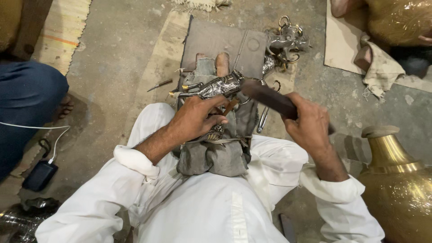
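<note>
Left hand (pixel 196 118) clamped on a silvery engraved metal figure (pixel 219 87), pressed against grey cloth (pixel 216 155) over the lap. Right hand (pixel 309 123) closed round a dark wooden mallet (pixel 270 98), its head just over the figure. Beyond the fingertips, more silver pieces (pixel 285 40) on cardboard; a thin tool (pixel 159 84), possibly a chisel, left. Brass vase (pixel 398 180) cut off at right; bare concrete between.

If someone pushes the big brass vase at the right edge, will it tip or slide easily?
The brass vase probably resists a push: its body looks wide and metallic, so likely heavy. The narrow neck sits high, yet the broad belly suggests it would rather slide than tip. Its polished surface may be slippery to grip.
</note>
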